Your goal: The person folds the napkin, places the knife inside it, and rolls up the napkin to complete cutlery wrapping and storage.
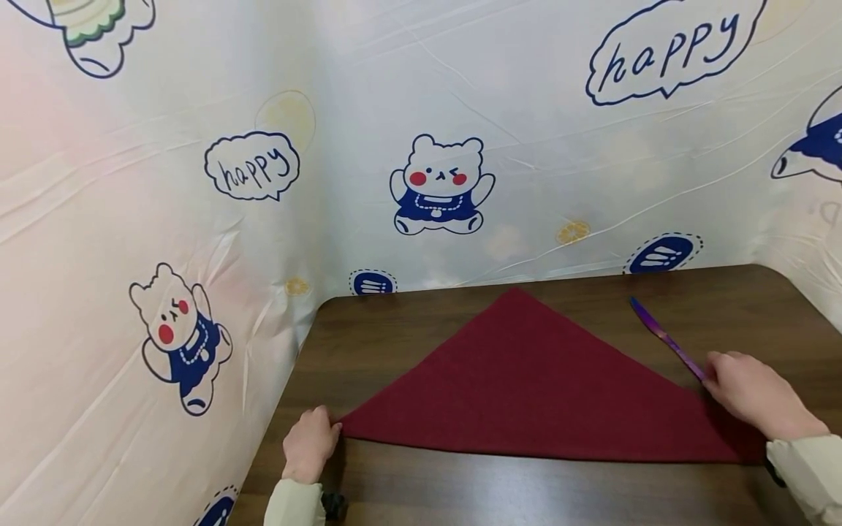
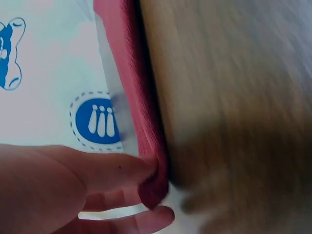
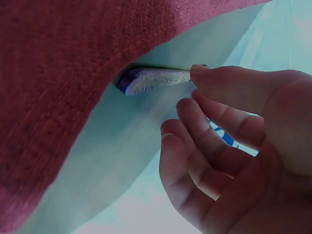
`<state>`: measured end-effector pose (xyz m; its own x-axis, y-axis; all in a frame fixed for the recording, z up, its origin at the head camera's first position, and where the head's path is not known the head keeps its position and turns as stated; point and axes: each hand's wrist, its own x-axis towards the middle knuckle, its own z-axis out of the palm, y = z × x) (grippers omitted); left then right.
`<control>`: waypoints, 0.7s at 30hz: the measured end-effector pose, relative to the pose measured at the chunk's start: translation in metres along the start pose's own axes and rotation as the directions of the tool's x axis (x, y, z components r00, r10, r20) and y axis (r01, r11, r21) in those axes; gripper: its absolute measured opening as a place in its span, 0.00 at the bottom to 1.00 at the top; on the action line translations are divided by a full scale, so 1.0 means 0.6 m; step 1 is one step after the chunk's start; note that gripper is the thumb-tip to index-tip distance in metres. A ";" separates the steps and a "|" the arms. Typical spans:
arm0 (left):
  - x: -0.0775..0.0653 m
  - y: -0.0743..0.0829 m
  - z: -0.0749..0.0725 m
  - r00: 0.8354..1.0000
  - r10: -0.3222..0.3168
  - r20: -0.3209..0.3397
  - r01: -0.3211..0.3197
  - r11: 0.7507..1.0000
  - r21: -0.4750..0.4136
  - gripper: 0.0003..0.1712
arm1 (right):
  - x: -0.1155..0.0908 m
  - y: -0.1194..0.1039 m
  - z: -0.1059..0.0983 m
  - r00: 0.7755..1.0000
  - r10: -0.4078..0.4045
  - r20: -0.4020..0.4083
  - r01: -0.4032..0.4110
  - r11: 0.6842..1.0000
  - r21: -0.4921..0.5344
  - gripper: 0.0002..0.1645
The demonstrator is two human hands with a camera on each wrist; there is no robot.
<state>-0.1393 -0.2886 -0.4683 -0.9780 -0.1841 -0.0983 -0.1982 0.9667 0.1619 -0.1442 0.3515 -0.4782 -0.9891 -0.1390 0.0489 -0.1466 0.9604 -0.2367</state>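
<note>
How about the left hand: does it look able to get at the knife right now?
Probably not: the left hand pinches one corner of the red cloth, most of that cloth lies spread between it and the knife, and the right hand is at the knife's nearer end.

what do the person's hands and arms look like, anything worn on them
The left hand and right hand are bare, without gloves. The left sleeve and right sleeve are pale off-white. Something black shows by the left sleeve, and a dark strip by the right; their details are unclear.
</note>
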 end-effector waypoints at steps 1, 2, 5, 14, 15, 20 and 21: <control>-0.001 0.004 0.001 0.999 0.021 -0.039 -0.020 1.000 0.011 0.11 | 0.002 0.001 0.002 1.000 -0.003 -0.001 0.003 1.000 0.001 0.13; -0.002 0.008 0.002 0.996 0.045 -0.077 -0.044 0.999 0.023 0.10 | 0.004 0.001 0.004 1.000 -0.003 0.001 0.003 1.000 0.002 0.14; -0.006 0.023 0.007 0.976 0.119 -0.182 -0.109 0.992 0.067 0.09 | 0.010 0.004 0.009 1.000 -0.013 -0.002 0.013 1.000 0.003 0.15; -0.014 0.067 0.011 0.956 0.288 -0.057 -0.287 0.957 0.027 0.15 | 0.026 0.010 0.014 0.999 0.003 0.042 -0.004 1.000 0.017 0.12; -0.015 0.070 0.014 0.952 0.306 -0.022 -0.306 0.952 0.014 0.17 | 0.028 0.009 0.014 0.999 0.008 0.050 -0.009 1.000 0.019 0.12; -0.017 0.080 0.029 0.914 0.393 0.102 -0.390 0.919 -0.053 0.28 | 0.033 0.009 0.013 0.999 0.010 0.054 -0.011 1.000 0.025 0.12; -0.017 0.080 0.031 0.910 0.397 0.117 -0.392 0.918 -0.063 0.30 | 0.034 0.009 0.013 0.998 0.012 0.056 -0.014 0.999 0.029 0.12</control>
<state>-0.1378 -0.2371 -0.4777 -0.9614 0.2372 -0.1398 0.1977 0.9481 0.2492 -0.1653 0.3521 -0.4860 -0.9900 -0.1406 -0.0087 -0.1332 0.9548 -0.2657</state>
